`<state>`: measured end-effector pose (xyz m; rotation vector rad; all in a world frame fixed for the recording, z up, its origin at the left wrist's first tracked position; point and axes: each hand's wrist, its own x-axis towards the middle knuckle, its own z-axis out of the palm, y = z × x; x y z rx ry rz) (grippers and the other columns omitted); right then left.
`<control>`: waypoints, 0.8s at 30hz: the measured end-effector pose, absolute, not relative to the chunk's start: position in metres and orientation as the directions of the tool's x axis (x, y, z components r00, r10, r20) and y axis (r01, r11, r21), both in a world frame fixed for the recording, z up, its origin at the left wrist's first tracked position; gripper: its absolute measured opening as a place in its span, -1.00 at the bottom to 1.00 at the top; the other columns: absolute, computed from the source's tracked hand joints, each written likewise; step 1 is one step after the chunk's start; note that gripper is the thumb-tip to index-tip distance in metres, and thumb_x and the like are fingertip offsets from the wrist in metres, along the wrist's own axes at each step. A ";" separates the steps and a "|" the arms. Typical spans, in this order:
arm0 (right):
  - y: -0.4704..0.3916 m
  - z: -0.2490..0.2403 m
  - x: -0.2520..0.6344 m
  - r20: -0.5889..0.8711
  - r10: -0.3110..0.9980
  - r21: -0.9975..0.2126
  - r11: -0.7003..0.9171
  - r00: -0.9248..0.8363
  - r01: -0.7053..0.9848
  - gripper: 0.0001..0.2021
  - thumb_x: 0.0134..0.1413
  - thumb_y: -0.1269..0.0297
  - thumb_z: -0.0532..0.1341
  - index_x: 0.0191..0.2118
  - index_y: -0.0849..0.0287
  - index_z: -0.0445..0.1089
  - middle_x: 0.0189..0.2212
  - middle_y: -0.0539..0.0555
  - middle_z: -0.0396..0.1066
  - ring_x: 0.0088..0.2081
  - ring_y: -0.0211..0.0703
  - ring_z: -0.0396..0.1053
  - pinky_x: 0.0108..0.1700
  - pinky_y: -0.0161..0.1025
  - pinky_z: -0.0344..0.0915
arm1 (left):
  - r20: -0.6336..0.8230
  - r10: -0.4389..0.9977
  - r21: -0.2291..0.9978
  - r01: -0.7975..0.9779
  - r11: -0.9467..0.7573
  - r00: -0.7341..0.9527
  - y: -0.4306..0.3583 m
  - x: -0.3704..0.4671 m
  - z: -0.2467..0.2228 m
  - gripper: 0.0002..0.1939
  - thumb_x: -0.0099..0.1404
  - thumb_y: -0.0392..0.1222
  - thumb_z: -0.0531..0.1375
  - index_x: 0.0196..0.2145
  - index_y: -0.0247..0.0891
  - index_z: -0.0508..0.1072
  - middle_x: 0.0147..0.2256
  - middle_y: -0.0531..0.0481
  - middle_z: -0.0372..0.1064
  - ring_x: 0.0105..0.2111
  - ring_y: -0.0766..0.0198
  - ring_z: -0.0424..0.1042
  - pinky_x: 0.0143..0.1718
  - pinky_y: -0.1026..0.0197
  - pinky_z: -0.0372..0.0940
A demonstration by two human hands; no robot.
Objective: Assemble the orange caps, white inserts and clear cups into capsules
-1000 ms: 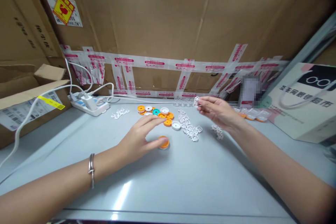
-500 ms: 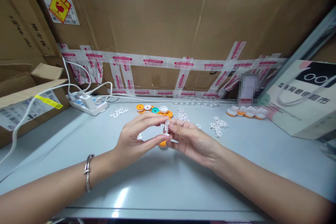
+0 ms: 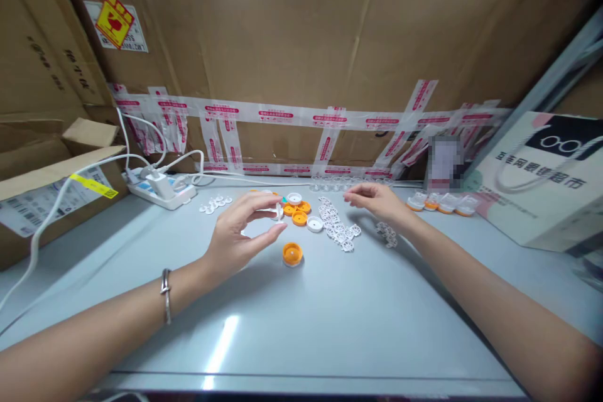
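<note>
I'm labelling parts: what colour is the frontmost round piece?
The round piece is orange, whitish along its lower edge; head view.

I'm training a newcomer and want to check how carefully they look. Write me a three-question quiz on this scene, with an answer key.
1. Multiple choice: What colour is the inside of the round part lying nearest the person?
a) black
b) orange
c) blue
2. True or false: The silver bracelet is on the left wrist.
3. Short answer: What does the left grip appear to hold?

Key:
1. b) orange
2. True
3. A small white part
</note>
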<state>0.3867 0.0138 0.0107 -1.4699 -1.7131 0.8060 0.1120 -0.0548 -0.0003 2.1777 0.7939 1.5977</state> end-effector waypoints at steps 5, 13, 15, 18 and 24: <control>0.022 -0.006 0.393 0.043 0.992 -0.733 0.112 -0.119 0.671 -0.75 -0.29 0.11 0.33 -0.51 0.20 0.45 -0.54 0.03 0.45 -0.47 -0.22 0.33 -0.44 -0.31 0.20 | 0.763 0.586 0.524 0.270 -0.808 0.274 -0.053 0.112 -0.002 -0.66 0.17 -0.34 0.21 -0.07 -0.24 0.38 -0.16 -0.09 0.37 -0.15 0.26 0.38 -0.18 0.18 0.45; 0.021 -0.012 0.384 0.040 0.993 -0.724 0.108 -0.115 0.682 -0.81 -0.28 0.17 0.31 -0.53 0.20 0.44 -0.58 0.02 0.44 -0.49 -0.22 0.35 -0.47 -0.33 0.21 | 0.778 0.553 0.467 0.313 -0.827 0.299 -0.053 0.113 -0.002 -0.69 0.18 -0.33 0.20 -0.09 -0.24 0.39 -0.17 -0.08 0.39 -0.15 0.26 0.37 -0.20 0.18 0.45; 0.019 -0.006 0.385 0.065 0.993 -0.741 0.111 -0.095 0.663 -0.81 -0.23 0.17 0.28 -0.50 0.21 0.44 -0.58 0.03 0.44 -0.51 -0.21 0.36 -0.47 -0.31 0.22 | 0.767 0.560 0.477 0.304 -0.825 0.314 -0.052 0.113 -0.002 -0.69 0.18 -0.35 0.20 -0.08 -0.24 0.39 -0.15 -0.09 0.37 -0.13 0.26 0.35 -0.19 0.19 0.44; 0.013 0.004 0.382 0.116 0.991 -0.769 0.128 -0.059 0.626 -0.81 -0.19 0.17 0.27 -0.49 0.22 0.43 -0.58 0.04 0.43 -0.51 -0.20 0.38 -0.44 -0.29 0.24 | 0.746 0.570 0.492 0.293 -0.820 0.343 -0.051 0.115 -0.003 -0.66 0.19 -0.36 0.18 -0.05 -0.24 0.37 -0.14 -0.09 0.35 -0.12 0.26 0.34 -0.20 0.19 0.43; -0.012 0.012 0.348 0.090 0.995 -0.954 0.100 -0.050 0.284 -0.73 -0.29 0.11 0.35 -0.49 0.23 0.44 -0.55 0.04 0.45 -0.50 -0.24 0.38 -0.39 -0.28 0.30 | 0.732 0.521 0.416 0.317 -0.852 0.439 -0.055 0.122 -0.006 -0.65 0.22 -0.33 0.16 -0.01 -0.22 0.33 -0.14 -0.12 0.36 -0.16 0.25 0.37 -0.18 0.15 0.40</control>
